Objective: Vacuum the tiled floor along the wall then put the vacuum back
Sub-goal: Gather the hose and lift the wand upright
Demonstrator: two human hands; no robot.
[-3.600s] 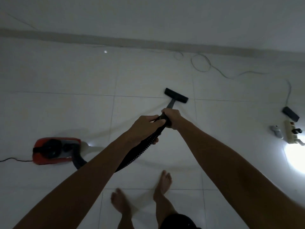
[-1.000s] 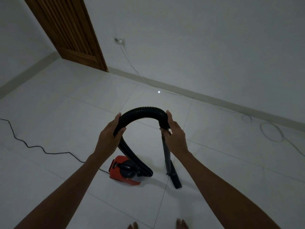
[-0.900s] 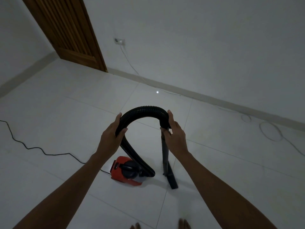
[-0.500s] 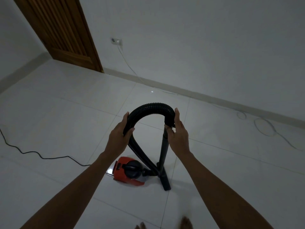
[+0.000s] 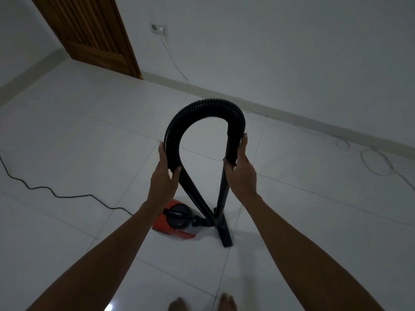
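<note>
Hose (image 5: 202,108) bent into tall arch at frame centre, both ends running down to floor. Left hand (image 5: 162,178) grips left leg of arch, thumb wrapped over front, fingers behind. Right hand (image 5: 241,173) holds right leg where hose meets wand (image 5: 223,194); thumb lies across the cuff, fingers extended up along the far side, so the hold is a loose clasp rather than a fist.

Wand stands near upright, nozzle (image 5: 224,235) flat on tile at lower centre. Vacuum (image 5: 174,221), red body with black top, sits on floor just left of nozzle, partly hidden behind left forearm; hose plugs into its right side.

Around: black cord (image 5: 56,195) snakes across tiles from left edge toward vacuum. Thin pale cable (image 5: 175,63) drops from socket (image 5: 158,30) on wall at upper centre, meets the skirting and shows again at right in loose loops (image 5: 375,162). Wooden door (image 5: 89,34) at upper left. Toes of two bare feet (image 5: 202,303) at bottom edge.

Floor (image 5: 67,135): large white glossy tiles, thin grout lines, small bright glare at bottom. Wall (image 5: 292,52) plain white, pale skirting along its base, running diagonally upper centre to right edge. Room dim
</note>
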